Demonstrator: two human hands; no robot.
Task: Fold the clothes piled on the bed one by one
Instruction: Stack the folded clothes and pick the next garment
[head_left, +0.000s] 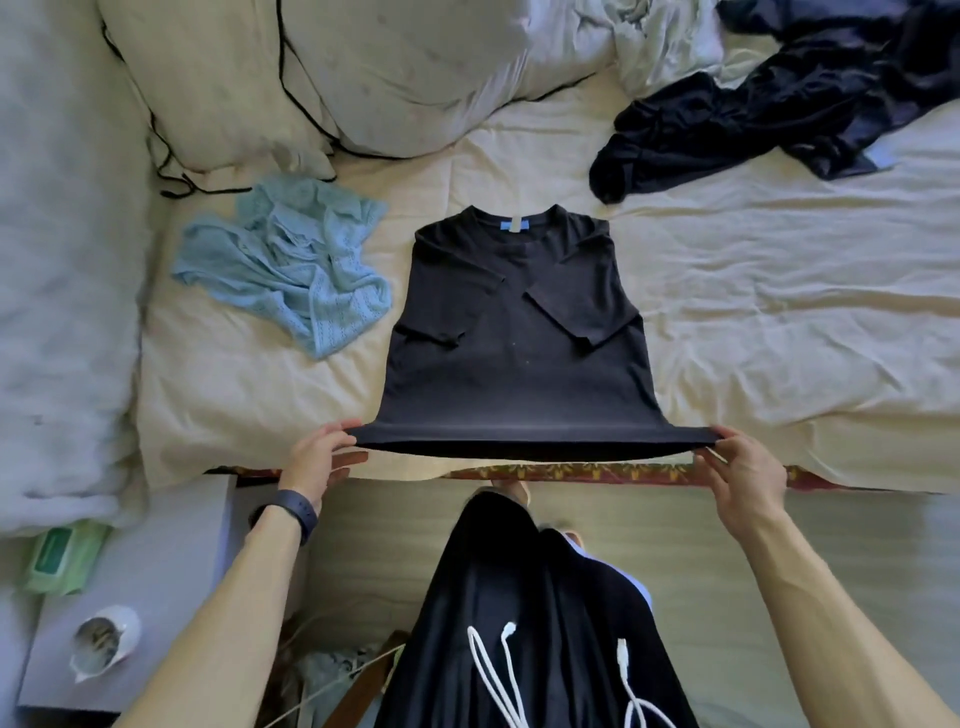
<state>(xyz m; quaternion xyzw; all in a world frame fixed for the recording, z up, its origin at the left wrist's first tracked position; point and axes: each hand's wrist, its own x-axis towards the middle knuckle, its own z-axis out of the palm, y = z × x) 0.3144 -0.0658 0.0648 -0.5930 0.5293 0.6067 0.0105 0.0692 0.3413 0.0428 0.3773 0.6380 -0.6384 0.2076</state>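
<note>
A black T-shirt (514, 332) lies flat on the cream bed sheet (753, 322), collar away from me, both sleeves folded inward over the body. My left hand (322, 457) pinches the hem's left corner and my right hand (743, 467) pinches the right corner. The hem is lifted a little off the bed's near edge and stretched taut between them. A crumpled light blue knit top (291, 275) lies left of the shirt. A heap of dark navy clothes (769, 119) sits at the back right.
Pillows (363, 67) with a black cable across them fill the back left, and a pale bundled sheet (660, 41) lies behind. A white side table (166, 571) at lower left carries a green wipes pack (62, 556) and a white cup (106, 642).
</note>
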